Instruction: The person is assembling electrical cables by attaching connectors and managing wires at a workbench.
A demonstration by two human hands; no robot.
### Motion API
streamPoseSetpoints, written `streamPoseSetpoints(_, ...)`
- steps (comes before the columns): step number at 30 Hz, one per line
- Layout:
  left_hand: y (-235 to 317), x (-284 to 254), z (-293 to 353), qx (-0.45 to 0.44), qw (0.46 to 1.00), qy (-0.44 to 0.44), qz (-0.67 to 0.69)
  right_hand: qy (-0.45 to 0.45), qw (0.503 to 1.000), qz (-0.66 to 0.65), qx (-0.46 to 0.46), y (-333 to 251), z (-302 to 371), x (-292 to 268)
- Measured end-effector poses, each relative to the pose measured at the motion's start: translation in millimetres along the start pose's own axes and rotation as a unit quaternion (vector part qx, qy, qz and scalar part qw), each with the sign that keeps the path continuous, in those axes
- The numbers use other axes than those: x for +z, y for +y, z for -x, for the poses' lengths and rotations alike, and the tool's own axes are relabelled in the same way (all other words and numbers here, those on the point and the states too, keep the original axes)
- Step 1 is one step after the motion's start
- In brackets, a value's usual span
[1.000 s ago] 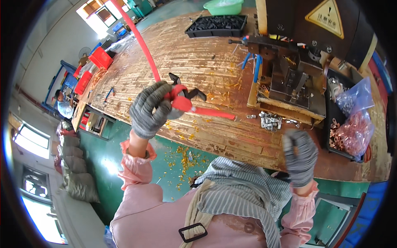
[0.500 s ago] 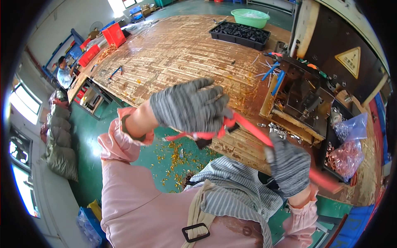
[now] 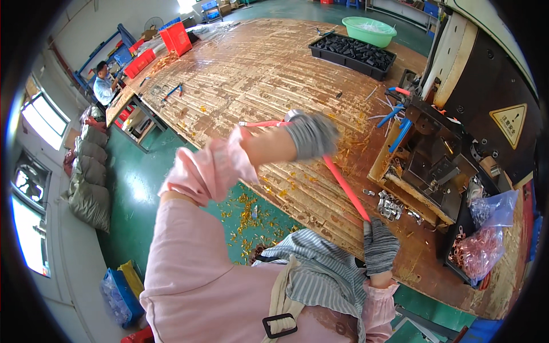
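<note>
A long red cable [image 3: 346, 186] runs slantwise over the near edge of the worn wooden table. My left hand [image 3: 311, 136], in a grey striped glove and smeared by motion, is closed around its upper part. Beyond that hand, a red length with a pale metallic tip sticks out to the left; the fingers hide how it joins. Lower down at the table edge, my gloved right hand [image 3: 380, 247] grips the cable's other end between its fingers. Small silver metal fittings [image 3: 390, 206] lie on the table just beyond my right hand.
At the right stands a dark press-like machine [image 3: 437, 154] with a yellow warning sign. Bags of metal parts [image 3: 483, 251] rest beside it. Farther back are a black tray [image 3: 351, 54] of black pieces and a green basin [image 3: 369, 31]. Pliers [image 3: 171, 91] lie far left; a person [image 3: 104, 86] sits beyond.
My left hand has swung up and right over the table, carrying the cable. My right hand has come lower and slightly left. The red length behind my right hand no longer shows.
</note>
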State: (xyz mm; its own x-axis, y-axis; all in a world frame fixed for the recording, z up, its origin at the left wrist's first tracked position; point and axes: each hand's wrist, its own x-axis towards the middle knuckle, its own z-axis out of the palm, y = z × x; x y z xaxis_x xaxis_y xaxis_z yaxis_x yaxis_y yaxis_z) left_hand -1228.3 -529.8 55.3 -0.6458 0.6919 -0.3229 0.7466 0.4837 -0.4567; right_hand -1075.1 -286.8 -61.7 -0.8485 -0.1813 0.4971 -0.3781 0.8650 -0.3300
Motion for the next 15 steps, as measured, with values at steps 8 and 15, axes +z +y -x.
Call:
streamPoseSetpoints(8, 130.1, -0.1, -63.4, 0.218, 0.814, 0.273, 0.464, -0.12, 0.991, 0.051, 0.024, 32.6, 9.7, -0.7)
streamPoseSetpoints(15, 127.2, 3.1, -85.3, 0.275, 0.824, 0.162, 0.468, -0.145, 0.987, 0.051, 0.052, 28.9, 11.9, -57.5)
